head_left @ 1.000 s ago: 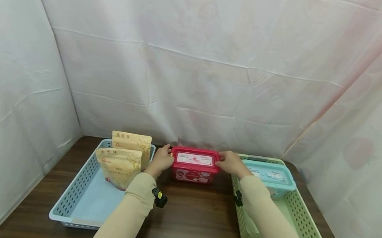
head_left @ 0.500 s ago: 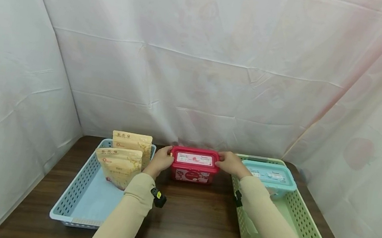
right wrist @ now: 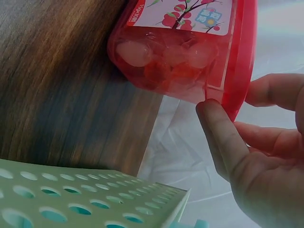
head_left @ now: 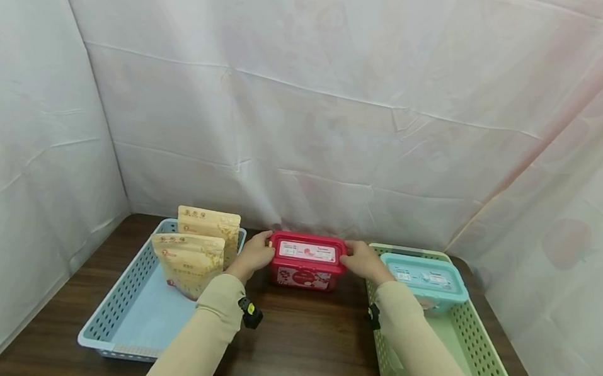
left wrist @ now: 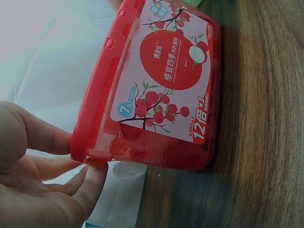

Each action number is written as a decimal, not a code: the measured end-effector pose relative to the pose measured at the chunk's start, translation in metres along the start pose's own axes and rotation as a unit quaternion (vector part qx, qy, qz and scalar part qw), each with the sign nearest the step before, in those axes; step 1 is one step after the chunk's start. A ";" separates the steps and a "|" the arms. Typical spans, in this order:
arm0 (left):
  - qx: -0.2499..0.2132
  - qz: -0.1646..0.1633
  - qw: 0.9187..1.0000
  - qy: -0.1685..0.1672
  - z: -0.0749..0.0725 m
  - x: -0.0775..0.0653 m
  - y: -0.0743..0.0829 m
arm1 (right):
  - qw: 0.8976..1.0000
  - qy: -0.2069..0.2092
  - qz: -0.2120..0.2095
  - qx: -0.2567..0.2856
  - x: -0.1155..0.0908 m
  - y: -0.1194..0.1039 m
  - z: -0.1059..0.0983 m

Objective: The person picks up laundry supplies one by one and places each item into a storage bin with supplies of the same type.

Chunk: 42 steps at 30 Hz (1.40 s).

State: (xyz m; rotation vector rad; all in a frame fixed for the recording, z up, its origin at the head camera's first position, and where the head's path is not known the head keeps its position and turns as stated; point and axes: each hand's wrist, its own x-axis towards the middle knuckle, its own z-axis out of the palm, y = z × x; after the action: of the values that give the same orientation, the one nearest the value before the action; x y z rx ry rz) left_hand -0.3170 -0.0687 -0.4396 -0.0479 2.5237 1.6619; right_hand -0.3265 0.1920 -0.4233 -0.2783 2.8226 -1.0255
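Note:
A red lidded box of laundry pods stands upright at the back middle of the table, its printed front label facing me. At its left end, my left hand pinches the lid's rim between thumb and fingers. The right hand does the same at the opposite end. Up close in the left wrist view, fingertips sit right under the lid's corner. Pale and red pods show through the clear wall in the right wrist view, where a finger presses just below the red lid.
On the left, a light blue basket holds two yellow pouches standing upright. A green basket to the right contains a turquoise lidded box. White cloth hangs right behind the table.
Both hands stay at the ends of the red box, which has not visibly moved. The right wrist has shifted slightly left.

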 end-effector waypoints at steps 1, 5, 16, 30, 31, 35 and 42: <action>0.001 0.000 1.000 0.000 0.000 0.000 0.000 | 1.000 0.000 0.000 0.001 0.000 0.000 0.000; 0.005 0.003 1.000 -0.004 -0.001 0.001 -0.001 | 1.000 -0.002 0.005 0.008 0.002 0.003 0.001; 0.114 0.027 0.993 -0.028 -0.007 -0.007 0.003 | 0.999 -0.008 -0.004 -0.054 -0.002 -0.003 0.000; 0.196 0.060 0.975 -0.090 -0.022 -0.040 0.014 | 0.989 -0.046 -0.025 -0.139 -0.035 -0.015 0.002; 0.197 0.063 0.974 -0.096 -0.023 -0.043 0.014 | 0.988 -0.050 -0.027 -0.143 -0.039 -0.017 0.002; 0.200 0.079 0.970 -0.118 -0.026 -0.052 0.012 | 0.986 -0.060 -0.037 -0.150 -0.053 -0.021 0.001; 0.203 0.104 0.963 -0.143 -0.032 -0.068 0.013 | 0.990 -0.072 -0.044 -0.113 -0.070 -0.020 0.000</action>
State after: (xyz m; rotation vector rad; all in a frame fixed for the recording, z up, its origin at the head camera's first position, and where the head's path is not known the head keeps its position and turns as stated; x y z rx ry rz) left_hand -0.2530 -0.0957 -0.4077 0.4719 2.6478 1.0731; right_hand -0.2559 0.1917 -0.4065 -0.4824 2.8155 -0.6680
